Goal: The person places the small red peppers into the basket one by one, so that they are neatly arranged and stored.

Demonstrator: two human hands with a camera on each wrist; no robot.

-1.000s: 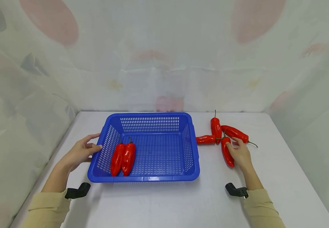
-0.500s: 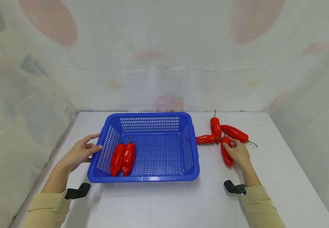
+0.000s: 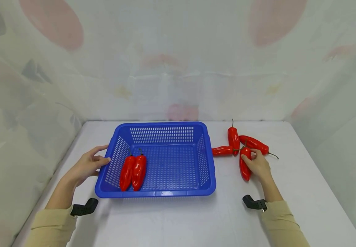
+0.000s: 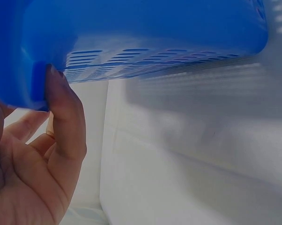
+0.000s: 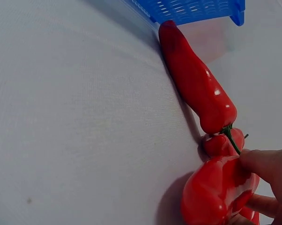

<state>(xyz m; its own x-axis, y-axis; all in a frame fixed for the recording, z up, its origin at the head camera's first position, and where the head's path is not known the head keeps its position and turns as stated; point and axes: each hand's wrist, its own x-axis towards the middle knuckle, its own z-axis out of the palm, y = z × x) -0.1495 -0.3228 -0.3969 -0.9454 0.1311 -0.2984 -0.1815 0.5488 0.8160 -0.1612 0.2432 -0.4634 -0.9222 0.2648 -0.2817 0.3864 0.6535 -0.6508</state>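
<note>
At the left end of a blue plastic basket, my left hand grips the rim, thumb on top and fingers outside. Seen from the left wrist, the curled fingers of that hand press up at the rim's edge. Two red peppers lie side by side in the basket's left part. To the right of the basket, my right hand pinches a red pepper between thumb and fingers. The right wrist view shows this pepper close up, its far side hidden by the hand.
Around the held pepper lie three more: one pointing at the basket, an upright-lying pepper behind, and a slanted pepper behind the right hand. The white table ends at a patterned cloth wall.
My right hand has shifted slightly left and closed its thumb over the pepper, which has turned a little. The left hand and basket have stayed put.
</note>
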